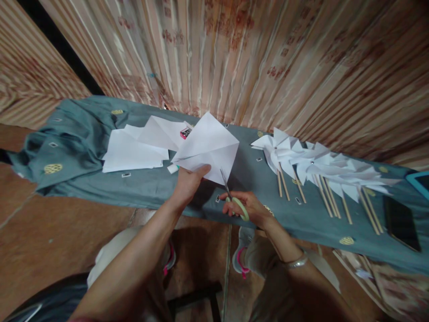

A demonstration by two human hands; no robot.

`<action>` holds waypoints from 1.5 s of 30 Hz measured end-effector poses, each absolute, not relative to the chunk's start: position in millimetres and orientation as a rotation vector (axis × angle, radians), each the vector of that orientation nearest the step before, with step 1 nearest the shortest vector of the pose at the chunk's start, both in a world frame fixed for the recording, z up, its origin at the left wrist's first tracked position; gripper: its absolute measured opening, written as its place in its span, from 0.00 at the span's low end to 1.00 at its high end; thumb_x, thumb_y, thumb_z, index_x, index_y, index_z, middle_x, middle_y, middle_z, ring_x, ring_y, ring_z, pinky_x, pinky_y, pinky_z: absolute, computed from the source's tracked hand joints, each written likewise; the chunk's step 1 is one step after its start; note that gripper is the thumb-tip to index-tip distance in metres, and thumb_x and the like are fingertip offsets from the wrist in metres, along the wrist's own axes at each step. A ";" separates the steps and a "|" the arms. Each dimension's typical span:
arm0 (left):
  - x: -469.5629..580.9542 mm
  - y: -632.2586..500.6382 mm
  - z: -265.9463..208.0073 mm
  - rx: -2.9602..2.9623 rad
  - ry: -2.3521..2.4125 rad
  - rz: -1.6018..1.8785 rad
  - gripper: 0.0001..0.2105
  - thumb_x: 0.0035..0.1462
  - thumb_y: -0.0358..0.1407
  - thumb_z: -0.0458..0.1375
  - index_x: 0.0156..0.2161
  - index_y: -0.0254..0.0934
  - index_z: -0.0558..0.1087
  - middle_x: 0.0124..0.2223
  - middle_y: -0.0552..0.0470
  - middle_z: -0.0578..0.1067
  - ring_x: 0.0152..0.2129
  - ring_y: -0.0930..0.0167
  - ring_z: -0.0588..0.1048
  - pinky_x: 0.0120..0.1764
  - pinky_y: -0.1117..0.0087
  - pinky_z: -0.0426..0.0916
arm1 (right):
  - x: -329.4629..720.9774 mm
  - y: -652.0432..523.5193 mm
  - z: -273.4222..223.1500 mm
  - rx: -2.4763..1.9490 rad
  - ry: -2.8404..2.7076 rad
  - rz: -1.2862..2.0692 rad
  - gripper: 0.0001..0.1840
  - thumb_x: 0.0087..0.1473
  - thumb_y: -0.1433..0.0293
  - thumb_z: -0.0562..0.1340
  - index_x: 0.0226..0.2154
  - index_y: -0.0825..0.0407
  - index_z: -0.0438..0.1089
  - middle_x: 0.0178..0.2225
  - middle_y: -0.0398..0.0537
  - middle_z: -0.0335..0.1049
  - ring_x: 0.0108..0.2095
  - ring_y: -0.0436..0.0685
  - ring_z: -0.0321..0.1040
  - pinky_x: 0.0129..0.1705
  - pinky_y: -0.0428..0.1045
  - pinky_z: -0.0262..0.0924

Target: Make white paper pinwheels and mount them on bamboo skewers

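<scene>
My left hand (191, 180) grips a white square of paper (211, 136) by its lower edge, thumb on top. Creases cross the sheet, and a slit runs in from its left corner. In my right hand (246, 206) is a pair of scissors (241, 210) with pale green handles, fingers through the loops. Their blades point up at the paper's bottom corner and overlap it. Just left of the sheet lie a small red box (185, 133) of pins or tacks, partly covered, and a white tube or cap (173, 169).
A stack of white paper (134, 150) lies left on the grey-green cloth (80, 170). Several paper pinwheels (311, 162) on wooden sticks are lined up at right. Beyond them are a dark phone (401, 222) and a blue-edged device (418, 182). A curtain (234, 58) hangs behind.
</scene>
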State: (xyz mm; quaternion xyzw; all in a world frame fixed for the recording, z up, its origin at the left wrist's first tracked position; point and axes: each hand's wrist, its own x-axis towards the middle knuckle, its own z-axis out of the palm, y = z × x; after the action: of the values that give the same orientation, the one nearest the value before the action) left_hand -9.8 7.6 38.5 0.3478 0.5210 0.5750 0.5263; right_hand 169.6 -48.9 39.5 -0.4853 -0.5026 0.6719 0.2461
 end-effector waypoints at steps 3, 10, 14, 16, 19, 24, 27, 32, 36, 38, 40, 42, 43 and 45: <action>-9.6 8.1 38.9 0.837 1.231 1.412 0.18 0.36 0.36 0.66 0.38 0.34 0.73 0.33 0.49 0.77 0.27 0.67 0.74 0.32 0.68 0.69 | 169.3 -49.0 39.7 -1.318 -1.384 1.825 0.32 0.39 0.49 0.69 0.39 0.56 0.72 0.26 0.45 0.71 0.24 0.48 0.64 0.28 0.46 0.60; -10.0 8.4 37.9 0.859 1.252 1.387 0.19 0.38 0.36 0.66 0.39 0.34 0.73 0.32 0.50 0.77 0.27 0.67 0.74 0.33 0.67 0.69 | 168.3 -49.3 38.3 -1.301 -1.372 1.826 0.33 0.38 0.48 0.69 0.39 0.57 0.73 0.25 0.44 0.71 0.23 0.48 0.64 0.28 0.46 0.60; -10.3 9.6 33.3 0.865 1.225 1.419 0.18 0.38 0.36 0.66 0.38 0.34 0.73 0.31 0.51 0.76 0.31 0.66 0.75 0.36 0.66 0.69 | 167.7 -49.2 37.3 -1.297 -1.334 1.828 0.32 0.37 0.48 0.70 0.38 0.56 0.73 0.23 0.43 0.70 0.22 0.47 0.63 0.27 0.46 0.60; -10.2 9.7 32.1 0.860 1.203 1.425 0.17 0.39 0.36 0.66 0.38 0.35 0.73 0.30 0.52 0.76 0.32 0.66 0.75 0.37 0.66 0.70 | 167.6 -49.0 37.4 -1.293 -1.322 1.827 0.32 0.37 0.48 0.70 0.37 0.55 0.73 0.23 0.43 0.70 0.22 0.47 0.63 0.27 0.46 0.60; -9.5 9.2 33.4 0.827 1.160 1.423 0.18 0.39 0.36 0.67 0.38 0.34 0.73 0.31 0.51 0.77 0.31 0.66 0.75 0.38 0.66 0.70 | 167.3 -48.7 38.3 -1.296 -1.313 1.830 0.31 0.36 0.49 0.71 0.36 0.55 0.73 0.23 0.43 0.71 0.22 0.48 0.64 0.27 0.46 0.60; -9.0 9.3 38.0 0.801 1.133 1.449 0.21 0.38 0.35 0.67 0.42 0.33 0.73 0.33 0.50 0.78 0.32 0.66 0.76 0.39 0.65 0.70 | 166.4 -47.6 39.5 -1.292 -1.326 1.809 0.31 0.36 0.49 0.71 0.37 0.55 0.73 0.23 0.43 0.70 0.22 0.48 0.64 0.28 0.46 0.61; -10.0 10.6 39.4 0.786 1.113 1.462 0.23 0.38 0.34 0.67 0.43 0.34 0.73 0.38 0.48 0.78 0.35 0.66 0.76 0.41 0.65 0.70 | 165.5 -46.5 39.1 -1.284 -1.349 1.791 0.30 0.38 0.49 0.70 0.37 0.55 0.74 0.23 0.42 0.70 0.22 0.47 0.63 0.27 0.46 0.60; -11.6 12.3 43.8 0.761 1.033 1.487 0.24 0.37 0.33 0.67 0.45 0.35 0.73 0.39 0.48 0.79 0.36 0.66 0.76 0.42 0.65 0.70 | 163.6 -45.3 38.7 -1.257 -1.369 1.794 0.31 0.39 0.49 0.70 0.38 0.56 0.74 0.24 0.43 0.70 0.23 0.48 0.63 0.28 0.46 0.60; -11.4 12.0 48.4 0.749 0.997 1.490 0.24 0.36 0.33 0.67 0.44 0.36 0.73 0.38 0.49 0.79 0.34 0.67 0.76 0.41 0.67 0.71 | 161.2 -44.9 39.3 -1.246 -1.353 1.795 0.31 0.38 0.49 0.70 0.38 0.56 0.74 0.23 0.43 0.70 0.23 0.48 0.63 0.27 0.45 0.59; -11.5 11.7 49.5 0.743 1.025 1.482 0.24 0.36 0.33 0.67 0.44 0.36 0.73 0.38 0.49 0.79 0.33 0.67 0.76 0.39 0.67 0.71 | 159.8 -44.5 40.2 -1.247 -1.338 1.795 0.30 0.37 0.50 0.71 0.36 0.56 0.74 0.22 0.42 0.70 0.22 0.47 0.62 0.26 0.45 0.58; -12.1 11.6 49.8 0.739 1.037 1.488 0.24 0.36 0.33 0.67 0.44 0.36 0.72 0.36 0.50 0.78 0.32 0.68 0.75 0.38 0.68 0.71 | 158.5 -44.2 41.3 -1.251 -1.324 1.799 0.31 0.36 0.49 0.71 0.36 0.55 0.74 0.22 0.42 0.69 0.22 0.47 0.62 0.26 0.44 0.58; -13.0 11.6 49.4 0.736 1.033 1.492 0.24 0.36 0.33 0.67 0.43 0.35 0.72 0.36 0.50 0.78 0.30 0.68 0.75 0.37 0.68 0.71 | 157.3 -43.8 42.6 -1.247 -1.313 1.806 0.31 0.35 0.49 0.71 0.35 0.55 0.74 0.22 0.42 0.69 0.21 0.46 0.62 0.25 0.44 0.58; -13.5 11.7 49.2 0.738 1.032 1.490 0.24 0.36 0.33 0.67 0.43 0.35 0.72 0.35 0.50 0.78 0.30 0.68 0.76 0.36 0.68 0.71 | 156.7 -43.6 43.1 -1.241 -1.312 1.808 0.31 0.35 0.49 0.71 0.35 0.55 0.74 0.22 0.41 0.69 0.21 0.46 0.62 0.25 0.44 0.58; -14.6 11.7 48.7 0.749 1.046 1.477 0.21 0.36 0.34 0.67 0.40 0.34 0.72 0.34 0.49 0.78 0.30 0.67 0.76 0.35 0.67 0.71 | 155.7 -43.3 43.5 -1.235 -1.313 1.809 0.30 0.35 0.49 0.71 0.35 0.55 0.74 0.22 0.41 0.69 0.21 0.46 0.62 0.25 0.44 0.58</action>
State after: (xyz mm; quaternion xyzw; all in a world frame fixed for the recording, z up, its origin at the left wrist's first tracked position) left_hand -14.6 11.7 48.7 0.3174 0.4431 0.6260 0.5577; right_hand 155.7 -43.3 43.5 -0.4628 -0.4922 0.6780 0.2895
